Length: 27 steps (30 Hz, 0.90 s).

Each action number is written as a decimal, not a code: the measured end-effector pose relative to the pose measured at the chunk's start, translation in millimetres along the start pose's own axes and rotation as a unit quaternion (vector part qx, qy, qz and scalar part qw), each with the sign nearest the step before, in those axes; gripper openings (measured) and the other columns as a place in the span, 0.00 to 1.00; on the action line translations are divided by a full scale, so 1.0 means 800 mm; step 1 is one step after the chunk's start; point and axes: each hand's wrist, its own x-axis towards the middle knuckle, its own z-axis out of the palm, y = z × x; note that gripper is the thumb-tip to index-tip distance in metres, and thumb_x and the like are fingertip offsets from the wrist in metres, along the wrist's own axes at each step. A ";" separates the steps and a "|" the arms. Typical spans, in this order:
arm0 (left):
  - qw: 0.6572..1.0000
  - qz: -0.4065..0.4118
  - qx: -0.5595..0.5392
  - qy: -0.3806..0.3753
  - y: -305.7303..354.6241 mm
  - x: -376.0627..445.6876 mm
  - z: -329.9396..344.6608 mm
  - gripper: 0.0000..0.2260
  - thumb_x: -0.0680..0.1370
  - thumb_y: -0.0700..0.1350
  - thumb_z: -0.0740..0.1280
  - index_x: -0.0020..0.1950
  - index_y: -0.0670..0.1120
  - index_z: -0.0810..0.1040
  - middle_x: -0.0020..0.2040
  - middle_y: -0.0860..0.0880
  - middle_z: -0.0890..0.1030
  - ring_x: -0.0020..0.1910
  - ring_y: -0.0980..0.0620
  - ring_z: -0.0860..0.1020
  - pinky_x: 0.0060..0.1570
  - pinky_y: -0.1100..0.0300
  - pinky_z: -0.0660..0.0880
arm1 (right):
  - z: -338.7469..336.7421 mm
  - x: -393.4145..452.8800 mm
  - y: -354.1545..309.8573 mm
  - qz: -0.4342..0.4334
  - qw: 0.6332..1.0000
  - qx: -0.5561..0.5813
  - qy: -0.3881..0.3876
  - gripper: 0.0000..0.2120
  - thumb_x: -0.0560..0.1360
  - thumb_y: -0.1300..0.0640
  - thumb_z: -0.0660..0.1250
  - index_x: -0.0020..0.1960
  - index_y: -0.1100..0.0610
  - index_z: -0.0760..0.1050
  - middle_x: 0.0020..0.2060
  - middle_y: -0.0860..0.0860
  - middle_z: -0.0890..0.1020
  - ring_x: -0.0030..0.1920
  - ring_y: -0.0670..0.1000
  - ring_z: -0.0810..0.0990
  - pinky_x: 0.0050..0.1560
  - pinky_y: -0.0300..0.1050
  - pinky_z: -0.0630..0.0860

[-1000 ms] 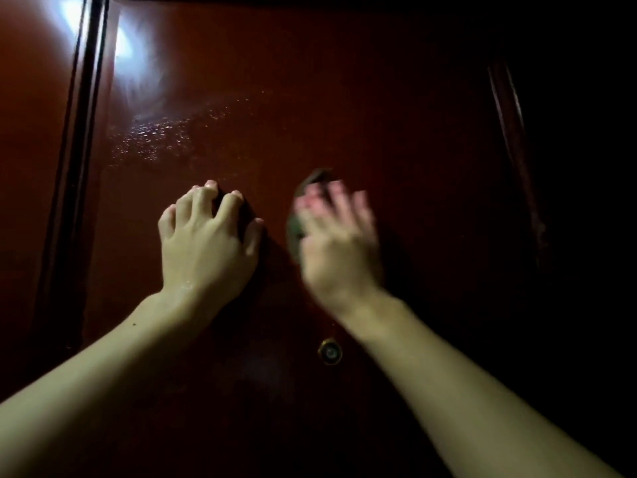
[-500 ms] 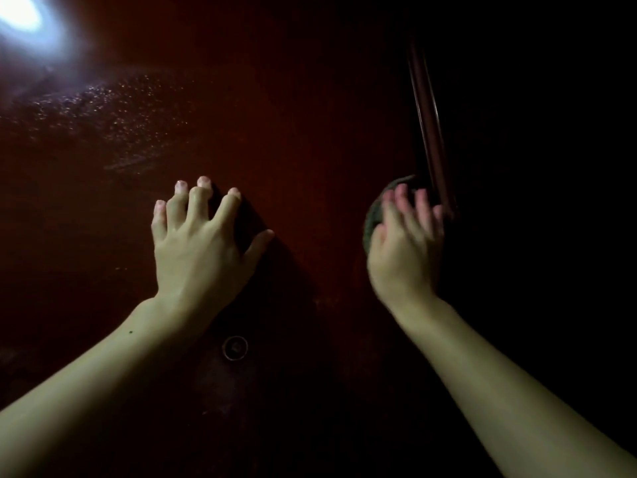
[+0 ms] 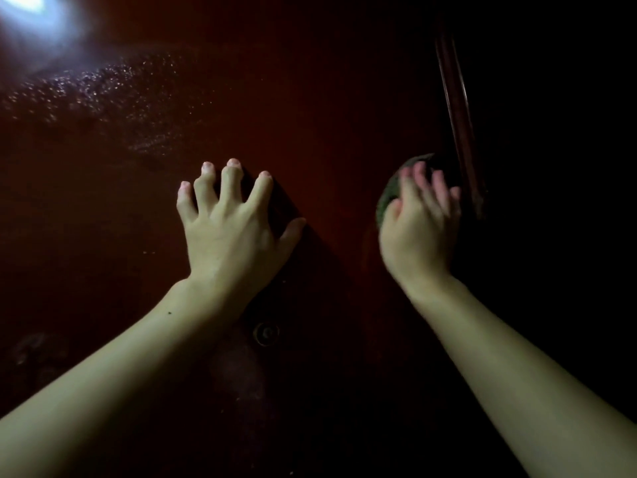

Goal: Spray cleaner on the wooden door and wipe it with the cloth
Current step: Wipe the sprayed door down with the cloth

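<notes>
Dark red door (image 3: 327, 115), droplets at upper left; left hand (image 3: 229, 229) spread, fingertips pressing; right hand (image 3: 418, 229), straight-fingered, presses cloth (image 3: 391, 193) near right moulding (image 3: 458, 115).

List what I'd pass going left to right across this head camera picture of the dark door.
Bright light glare → spray droplets → left hand braced on the wooden door → right hand pressing the cloth → door's raised moulding strip.

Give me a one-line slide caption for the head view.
Right hand presses dark cloth on the red-brown door; left hand braces, spray droplets upper left.
</notes>
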 end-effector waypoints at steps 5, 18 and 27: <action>0.998 0.046 -0.036 0.026 0.010 -0.002 0.003 0.26 0.74 0.58 0.66 0.68 0.48 0.72 0.71 0.39 0.66 0.70 0.36 0.62 0.68 0.34 0.54 | 0.004 -0.019 -0.047 -0.225 0.973 0.032 -0.048 0.24 0.76 0.55 0.53 0.70 0.59 0.71 0.69 0.54 0.73 0.73 0.58 0.65 0.75 0.61 0.52; 0.994 0.105 -0.025 0.013 0.144 0.009 0.038 0.25 0.75 0.57 0.63 0.69 0.48 0.73 0.71 0.39 0.68 0.71 0.37 0.64 0.67 0.38 0.60 | -0.015 0.028 0.089 -0.241 0.969 -0.059 -0.005 0.23 0.77 0.54 0.56 0.70 0.59 0.70 0.69 0.54 0.73 0.73 0.59 0.64 0.75 0.60 0.52; 0.997 0.071 -0.023 0.037 0.179 0.017 0.048 0.26 0.75 0.58 0.65 0.69 0.47 0.72 0.71 0.40 0.68 0.72 0.37 0.63 0.67 0.38 0.59 | -0.025 -0.019 0.126 0.001 0.998 -0.019 0.054 0.19 0.77 0.54 0.58 0.65 0.56 0.75 0.68 0.51 0.74 0.66 0.57 0.71 0.64 0.60 0.66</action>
